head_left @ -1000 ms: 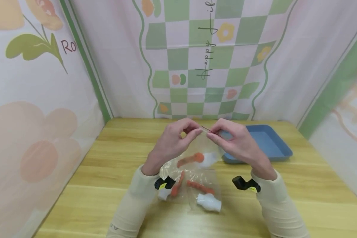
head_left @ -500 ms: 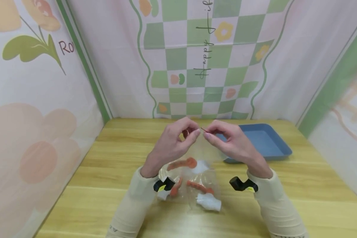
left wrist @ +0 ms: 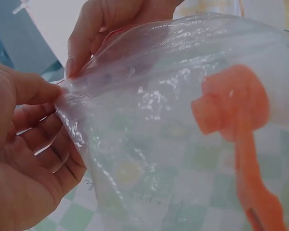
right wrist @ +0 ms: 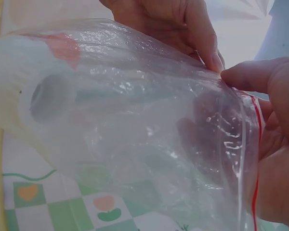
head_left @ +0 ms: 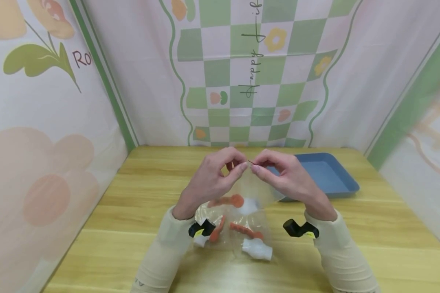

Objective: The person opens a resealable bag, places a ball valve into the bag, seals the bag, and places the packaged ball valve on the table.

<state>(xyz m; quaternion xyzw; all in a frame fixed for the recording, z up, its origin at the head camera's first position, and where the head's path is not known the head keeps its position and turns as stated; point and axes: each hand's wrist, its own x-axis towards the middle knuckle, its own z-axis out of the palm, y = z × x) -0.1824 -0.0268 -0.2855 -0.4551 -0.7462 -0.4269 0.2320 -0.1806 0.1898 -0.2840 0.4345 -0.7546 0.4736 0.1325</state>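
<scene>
My left hand (head_left: 220,171) and right hand (head_left: 284,173) are close together above the table. Both pinch the top edge of a clear zip bag (left wrist: 144,130) between thumb and forefinger. A red strip runs along the bag's mouth, as the right wrist view shows. Inside hang an orange piece (left wrist: 236,103) with a long handle-like arm and a white plastic piece (right wrist: 38,96) with a round opening. Whether the zip is parted I cannot tell. Below the hands, similar clear bags lie on the table, with orange pieces (head_left: 246,230) and white pieces (head_left: 257,249).
A blue tray (head_left: 346,191) stands on the wooden table (head_left: 132,203) at the back right, partly behind my right hand. A green-and-white checked curtain (head_left: 242,73) hangs behind the table's far edge.
My right hand has shifted slightly left, nearer the left hand. The hanging bag's contents swung left, uncovering a little more tabletop by the tray. Both hands then dipped slightly.
</scene>
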